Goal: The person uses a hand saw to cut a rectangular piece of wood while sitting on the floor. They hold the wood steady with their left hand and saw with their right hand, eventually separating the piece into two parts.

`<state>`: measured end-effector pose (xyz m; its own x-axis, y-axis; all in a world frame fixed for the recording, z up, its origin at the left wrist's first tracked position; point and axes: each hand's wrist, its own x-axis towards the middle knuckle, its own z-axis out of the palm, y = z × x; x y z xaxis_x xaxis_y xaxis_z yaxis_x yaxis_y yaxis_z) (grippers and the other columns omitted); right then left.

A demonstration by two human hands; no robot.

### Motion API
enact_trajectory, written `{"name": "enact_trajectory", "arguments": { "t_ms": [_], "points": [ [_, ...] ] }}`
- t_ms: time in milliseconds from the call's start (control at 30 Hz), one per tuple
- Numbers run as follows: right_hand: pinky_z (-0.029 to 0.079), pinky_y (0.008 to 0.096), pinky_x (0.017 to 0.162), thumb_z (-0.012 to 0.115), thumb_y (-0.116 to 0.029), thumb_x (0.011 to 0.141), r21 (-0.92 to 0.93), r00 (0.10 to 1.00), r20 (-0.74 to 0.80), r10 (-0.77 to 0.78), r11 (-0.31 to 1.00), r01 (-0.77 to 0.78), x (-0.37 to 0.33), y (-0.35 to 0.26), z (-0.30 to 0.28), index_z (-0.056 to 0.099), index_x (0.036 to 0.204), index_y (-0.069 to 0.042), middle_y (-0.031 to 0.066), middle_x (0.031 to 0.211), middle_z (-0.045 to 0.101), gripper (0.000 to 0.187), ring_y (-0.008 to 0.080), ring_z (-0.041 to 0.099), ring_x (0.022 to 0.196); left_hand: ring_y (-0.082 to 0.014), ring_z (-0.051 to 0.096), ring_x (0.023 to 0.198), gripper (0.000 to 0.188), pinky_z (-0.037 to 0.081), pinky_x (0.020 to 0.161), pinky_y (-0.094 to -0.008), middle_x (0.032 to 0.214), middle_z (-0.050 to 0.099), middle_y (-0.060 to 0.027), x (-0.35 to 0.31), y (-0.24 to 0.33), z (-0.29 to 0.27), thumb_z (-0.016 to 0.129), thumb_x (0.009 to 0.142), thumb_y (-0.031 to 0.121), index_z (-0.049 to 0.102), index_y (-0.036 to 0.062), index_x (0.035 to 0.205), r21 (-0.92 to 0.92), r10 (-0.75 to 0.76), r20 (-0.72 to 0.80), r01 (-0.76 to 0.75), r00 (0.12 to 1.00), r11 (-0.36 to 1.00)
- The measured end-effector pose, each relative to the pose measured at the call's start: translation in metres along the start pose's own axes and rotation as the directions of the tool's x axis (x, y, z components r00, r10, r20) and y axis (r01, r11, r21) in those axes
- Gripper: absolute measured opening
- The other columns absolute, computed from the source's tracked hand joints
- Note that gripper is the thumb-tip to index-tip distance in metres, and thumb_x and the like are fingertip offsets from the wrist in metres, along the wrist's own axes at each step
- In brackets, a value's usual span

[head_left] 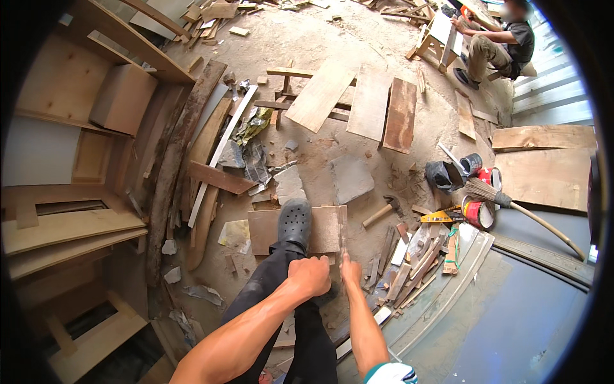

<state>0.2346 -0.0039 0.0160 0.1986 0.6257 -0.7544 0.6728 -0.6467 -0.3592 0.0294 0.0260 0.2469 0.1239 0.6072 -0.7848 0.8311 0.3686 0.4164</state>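
Down below, wood bits (419, 272) litter the dusty floor (332, 38). A shoe (295, 219) stands on a board (327, 229). Near its edge, the left hand (310, 276) and right hand (350, 271) each have a curled grip; I can't tell on what.

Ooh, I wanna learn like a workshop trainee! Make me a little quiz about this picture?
1. Pick one: what is on top of the plank?
A) a bucket
B) a dark grey clog
C) a paint can

2. True or false: the hammer lies on the ground.

3. Fill in the blank: the broom is nearer to the wearer's ____ fingers than to the other hand's.

Key: 1. B; 2. True; 3. right.
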Motion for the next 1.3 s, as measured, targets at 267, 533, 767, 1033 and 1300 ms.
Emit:
{"name": "enact_trajectory", "arguments": {
  "t_ms": [267,533,767,1033,1300],
  "points": [
    [0.047,0.0501,0.067,0.048,-0.054,0.097,-0.141,0.999,0.036,0.032,0.99,-0.027,-0.156,0.029,-0.056,0.069,0.068,0.004,0.0216,0.061,0.063,0.068,0.0389,0.064,0.063,-0.0388,0.07,0.097,0.03,0.055,0.082,-0.0486,0.101,0.071,-0.0236,-0.003,-0.016,-0.014,0.056,0.083,0.014,0.062,-0.0013,0.108,0.009,-0.057,-0.005,0.057,0.998,0.998],
    [0.048,0.0441,0.065,0.052,-0.052,0.096,-0.029,1.0,-0.009,0.007,1.0,-0.007,-0.086,0.024,0.006,0.069,0.066,0.0,0.015,0.057,0.061,0.062,0.032,0.063,0.06,-0.0373,0.068,0.107,0.039,0.054,0.087,-0.0472,0.112,0.07,-0.0223,0.003,-0.031,-0.01,0.061,0.08,0.016,0.062,0.0004,0.116,0.077,-0.169,0.212,0.156,0.963,0.985],
    [0.049,0.051,0.073,0.049,-0.053,0.097,-0.233,1.0,-0.003,-0.011,0.973,0.01,-0.149,0.034,-0.049,0.072,0.073,0.003,0.0254,0.068,0.066,0.065,0.0409,0.067,0.071,-0.0392,0.068,0.102,0.034,0.053,0.085,-0.0503,0.105,0.071,-0.0228,0.01,-0.035,0.002,0.06,0.079,0.018,0.062,0.0008,0.108,0.09,-0.096,0.139,0.084,0.986,0.992],
    [0.047,0.0467,0.064,0.048,-0.056,0.097,-0.064,0.998,-0.011,-0.057,0.996,0.056,-0.065,0.017,0.008,0.066,0.069,0.003,0.0199,0.06,0.062,0.068,0.0363,0.063,0.061,-0.0373,0.066,0.105,0.036,0.05,0.088,-0.0476,0.106,0.071,-0.0177,0.007,-0.04,0.016,0.06,0.082,0.021,0.061,0.0065,0.115,0.172,-0.196,0.256,0.154,0.947,0.973],
    [0.046,0.05,0.063,0.052,-0.051,0.098,-0.112,0.995,-0.013,-0.096,0.989,0.094,-0.099,0.042,-0.013,0.066,0.074,0.006,0.0271,0.067,0.06,0.064,0.043,0.062,0.067,-0.0375,0.066,0.104,0.034,0.05,0.087,-0.0484,0.104,0.07,-0.0195,0.006,-0.032,0.015,0.059,0.084,0.023,0.061,0.0057,0.113,0.143,-0.151,0.232,0.12,0.961,0.982]
  ]
}}
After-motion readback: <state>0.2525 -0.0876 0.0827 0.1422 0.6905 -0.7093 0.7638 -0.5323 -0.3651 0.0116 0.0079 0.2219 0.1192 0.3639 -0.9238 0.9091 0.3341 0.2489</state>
